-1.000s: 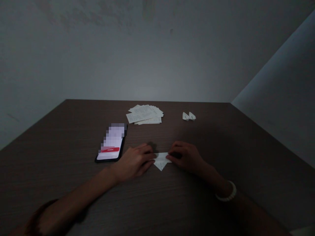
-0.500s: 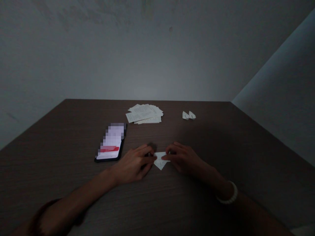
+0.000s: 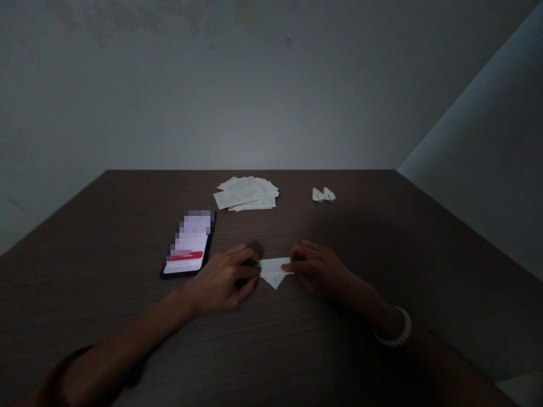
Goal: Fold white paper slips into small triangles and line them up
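Observation:
A small folded piece of printed paper (image 3: 272,267) lies low over the table between my hands, a straight band across its top and a triangular point toward me. Its left end is pinched by my left hand (image 3: 227,278), thumb and fingers closed. My right hand (image 3: 320,268) grips the other end, with the thumb lying along the band. Both ends of the paper are hidden under the fingers. Left of my left hand lies a phone (image 3: 189,243) with its screen lit.
Toward the back of the dark wooden table (image 3: 271,362) a loose pile of printed paper slips (image 3: 246,193) is fanned out. To its right stands a small folded paper shape (image 3: 323,195) with two pointed wings. A grey wall (image 3: 254,102) rises behind the table.
My hands have moved slightly apart along the paper, toward its ends. More of the top band shows between them. The view has shifted a little.

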`<move>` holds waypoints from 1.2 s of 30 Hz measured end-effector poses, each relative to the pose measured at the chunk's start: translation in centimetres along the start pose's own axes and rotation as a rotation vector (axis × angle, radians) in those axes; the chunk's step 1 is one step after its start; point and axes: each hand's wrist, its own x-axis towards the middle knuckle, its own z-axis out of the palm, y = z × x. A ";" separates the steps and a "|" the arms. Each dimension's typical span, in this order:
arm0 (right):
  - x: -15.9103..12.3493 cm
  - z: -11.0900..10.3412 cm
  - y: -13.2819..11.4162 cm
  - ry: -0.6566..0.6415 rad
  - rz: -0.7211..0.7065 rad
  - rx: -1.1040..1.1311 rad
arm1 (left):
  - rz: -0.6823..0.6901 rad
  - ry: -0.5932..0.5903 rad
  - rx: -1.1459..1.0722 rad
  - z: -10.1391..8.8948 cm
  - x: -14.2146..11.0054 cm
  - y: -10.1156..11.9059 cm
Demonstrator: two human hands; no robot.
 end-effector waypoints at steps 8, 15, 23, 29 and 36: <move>-0.5 -0.2 0.2 0.039 0.042 0.052 | 0.048 0.082 0.043 0.6 -0.7 -0.6; -0.7 -0.1 0.8 0.051 0.067 0.048 | 0.051 0.109 0.014 0.7 -0.7 -0.6; 0.3 -0.5 0.1 0.075 0.199 0.115 | 0.007 0.091 0.017 0.5 -0.2 -0.4; 1.0 -0.4 -0.5 0.041 0.222 0.190 | -0.042 0.073 0.053 0.1 0.1 0.0; 1.4 -1.0 -0.9 0.006 0.205 0.230 | -0.045 0.067 -0.026 0.2 0.3 0.2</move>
